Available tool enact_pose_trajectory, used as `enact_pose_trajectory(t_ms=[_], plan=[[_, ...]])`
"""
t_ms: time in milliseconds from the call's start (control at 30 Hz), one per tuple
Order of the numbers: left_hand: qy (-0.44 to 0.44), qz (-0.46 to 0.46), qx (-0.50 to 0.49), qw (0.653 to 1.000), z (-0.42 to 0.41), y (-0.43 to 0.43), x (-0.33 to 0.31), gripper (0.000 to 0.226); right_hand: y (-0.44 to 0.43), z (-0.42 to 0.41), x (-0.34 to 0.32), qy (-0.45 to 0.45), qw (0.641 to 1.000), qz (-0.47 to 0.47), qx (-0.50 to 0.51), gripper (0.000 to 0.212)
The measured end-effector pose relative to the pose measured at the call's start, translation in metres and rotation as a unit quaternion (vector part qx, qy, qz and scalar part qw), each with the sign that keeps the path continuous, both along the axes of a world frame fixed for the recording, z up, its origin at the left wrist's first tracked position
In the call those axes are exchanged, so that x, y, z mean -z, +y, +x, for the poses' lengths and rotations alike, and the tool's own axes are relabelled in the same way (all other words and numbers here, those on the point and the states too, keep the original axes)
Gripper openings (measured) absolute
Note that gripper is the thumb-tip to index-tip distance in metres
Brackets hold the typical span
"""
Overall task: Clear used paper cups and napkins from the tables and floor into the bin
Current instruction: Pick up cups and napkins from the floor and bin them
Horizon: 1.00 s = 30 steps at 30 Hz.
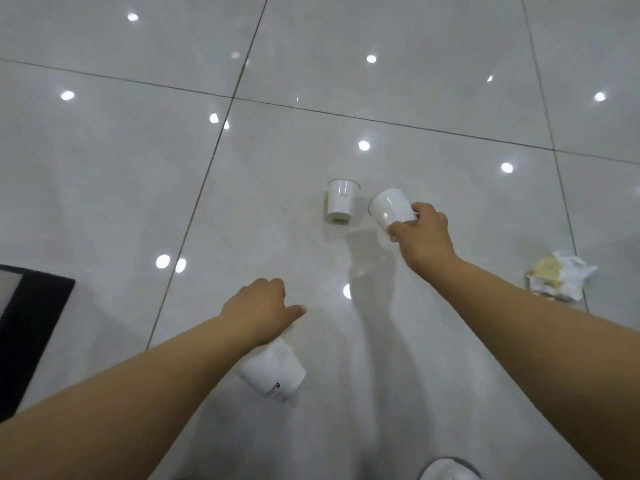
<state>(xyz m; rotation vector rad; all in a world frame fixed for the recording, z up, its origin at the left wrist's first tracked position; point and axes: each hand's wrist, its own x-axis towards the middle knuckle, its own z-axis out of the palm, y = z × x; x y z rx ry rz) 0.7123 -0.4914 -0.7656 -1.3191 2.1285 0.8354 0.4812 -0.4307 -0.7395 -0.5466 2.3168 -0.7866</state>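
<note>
At far left, a dark mat (31,323) lies on the tiled floor (121,168). Left of centre, the left hand (256,306) curls round a white cup (273,368) slung beneath the palm, seemingly carried to save a trip. Further right, a standing cup (341,200) rests upright on the floor, uncollected. Just beside it, the right hand (422,233) pinches a tilted cup (391,207) near its base. At far right lies a soiled napkin (561,275), crumpled. No bin is visible.

Open floor (138,168) left; crumpled napkin (559,276) (stained) right.
</note>
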Motion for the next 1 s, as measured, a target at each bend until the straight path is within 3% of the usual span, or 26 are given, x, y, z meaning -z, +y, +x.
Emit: enact_pose_trajectory(t_ms=[233, 467, 633, 733, 867, 1000], plan=[[0.110, -0.082, -0.047, 0.989, -0.064, -0.048, 0.010, 0.049, 0.015, -0.005, 0.014, -0.013, 1.000, -0.012, -0.016, 0.052], [0.156, -0.148, 0.006, 0.977, -0.143, -0.081, 0.027, 0.067, 0.021, -0.023, 0.031, -0.051, 0.997, -0.047, 0.019, 0.053], [0.125, -0.131, 0.067, 0.981, -0.173, -0.080, 0.040, 0.067, 0.039, -0.031, 0.042, -0.052, 0.998, -0.036, 0.021, 0.052], [0.107, -0.172, 0.088, 0.975, -0.170, -0.080, 0.046, 0.048, 0.048, -0.034, 0.045, -0.052, 0.998, -0.033, 0.025, 0.052], [0.178, -0.124, -0.027, 0.976, -0.152, -0.075, 0.048, 0.023, 0.059, -0.031, 0.048, -0.067, 0.998, -0.015, 0.011, 0.054], [0.306, -0.076, -0.162, 0.935, -0.129, -0.063, 0.025, 0.014, 0.068, -0.019, 0.050, -0.100, 0.995, -0.009, -0.028, 0.055]])
